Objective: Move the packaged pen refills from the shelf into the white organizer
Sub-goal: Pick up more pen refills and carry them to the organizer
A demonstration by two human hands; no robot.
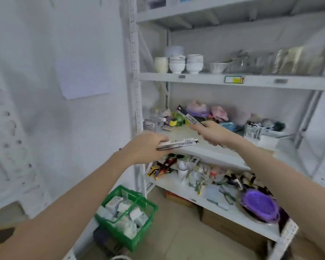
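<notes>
Your left hand [144, 145] pinches a flat refill pack [178, 144], and your right hand [210, 132] grips another pack [189, 117], maybe refills too, near the shelf [214, 147].

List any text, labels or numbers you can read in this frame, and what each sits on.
None can be read.
Refill pack in left hand: print, too blurred.
Refill pack in right hand: print, too blurred.
Yellow shelf tag: blurred.
Two grey shelf tags: blurred.

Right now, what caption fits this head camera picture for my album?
Left hand and right hand each hold a flat black-and-white refill packet before the white metal shelf.
</notes>
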